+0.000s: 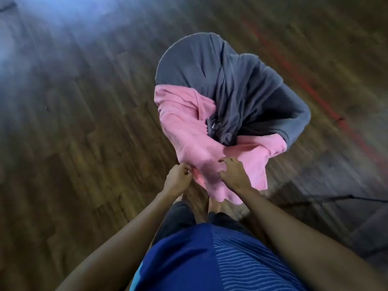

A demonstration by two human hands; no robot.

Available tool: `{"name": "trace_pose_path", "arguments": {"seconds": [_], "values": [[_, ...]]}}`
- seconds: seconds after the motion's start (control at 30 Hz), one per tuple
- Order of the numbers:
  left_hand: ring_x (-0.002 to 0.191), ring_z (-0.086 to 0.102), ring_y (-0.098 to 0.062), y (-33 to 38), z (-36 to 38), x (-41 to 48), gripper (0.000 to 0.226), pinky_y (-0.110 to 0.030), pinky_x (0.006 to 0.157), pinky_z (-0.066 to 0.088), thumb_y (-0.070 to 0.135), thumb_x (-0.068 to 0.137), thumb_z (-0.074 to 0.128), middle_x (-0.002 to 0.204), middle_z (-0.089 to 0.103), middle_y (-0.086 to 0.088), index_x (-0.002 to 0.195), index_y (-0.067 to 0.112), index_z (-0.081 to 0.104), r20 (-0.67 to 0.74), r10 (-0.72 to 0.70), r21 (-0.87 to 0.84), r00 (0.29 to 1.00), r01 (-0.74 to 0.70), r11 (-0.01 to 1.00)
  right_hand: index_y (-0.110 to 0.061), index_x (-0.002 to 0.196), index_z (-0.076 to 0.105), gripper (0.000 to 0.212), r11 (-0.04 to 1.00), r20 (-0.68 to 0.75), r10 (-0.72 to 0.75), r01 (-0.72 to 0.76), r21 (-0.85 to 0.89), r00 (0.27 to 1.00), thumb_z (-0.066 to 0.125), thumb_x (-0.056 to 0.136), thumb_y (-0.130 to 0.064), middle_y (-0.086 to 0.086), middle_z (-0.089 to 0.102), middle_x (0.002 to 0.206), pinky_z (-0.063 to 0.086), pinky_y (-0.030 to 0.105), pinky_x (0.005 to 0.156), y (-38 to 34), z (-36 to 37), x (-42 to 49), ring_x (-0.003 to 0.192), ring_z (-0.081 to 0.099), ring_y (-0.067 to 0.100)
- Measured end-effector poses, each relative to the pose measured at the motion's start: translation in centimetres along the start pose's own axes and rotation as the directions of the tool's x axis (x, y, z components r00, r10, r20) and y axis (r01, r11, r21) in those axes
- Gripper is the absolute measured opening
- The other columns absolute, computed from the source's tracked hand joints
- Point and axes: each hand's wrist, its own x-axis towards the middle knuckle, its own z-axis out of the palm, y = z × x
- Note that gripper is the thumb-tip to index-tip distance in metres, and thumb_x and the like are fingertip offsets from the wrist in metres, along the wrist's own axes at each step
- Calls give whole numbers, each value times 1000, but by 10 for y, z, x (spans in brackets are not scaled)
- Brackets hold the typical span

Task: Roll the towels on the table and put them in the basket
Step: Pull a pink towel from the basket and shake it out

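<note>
Both hands (left (178, 175), right (233, 174)) grip pink towel (189, 133).

Dim, motion-blurred downward view over a wooden floor (84, 143), seen through a wide-angle lens.

Pale bluish light spills in from the upper left corner and leaves a hazy glare on the boards there. The rest of the floor is dark brown and smeared into diagonal streaks, as is a red line (304, 85) at the right. The pink towel (189, 139) and grey towel (231, 80) at centre are the sharpest, most evenly lit parts, with soft shadow in their folds. The left hand (177, 177) and right hand (233, 173) look slightly soft-edged. The boards bend toward the frame edges, and the lower right corner sinks into murky shadow.
</note>
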Motion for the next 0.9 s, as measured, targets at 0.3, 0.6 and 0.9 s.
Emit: {"name": "trace_pose_path", "arguments": {"seconds": [0.3,0.6,0.9], "values": [[100,59,-20,-19,-9,39,32,-39,89,51,18,90,58,111,62,-4,121,12,54,164,-106,-29,981,112,993,-10,110,67,28,977,-111,205,-211,-40,972,58,84,-9,13,55,113,45,42,85,-18,18,-3,105,49,34],[97,62,-25,-23,-15,70,28,-34,89,51,21,91,57,110,65,-6,117,10,59,121,-294,-194,948,313,930,-7,109,65,23,867,-253,482,-414,278,839,57,88,-6,10,51,118,46,42,92,-21,30,-24,102,54,30],[118,44,-33,-10,-74,136,30,-34,96,36,8,89,54,127,45,-17,119,6,54,-288,10,-15,958,-15,1000,-7,109,61,21,825,-199,550,-489,285,811,52,90,-9,9,53,111,43,40,86,-19,19,-20,97,53,27]]}}
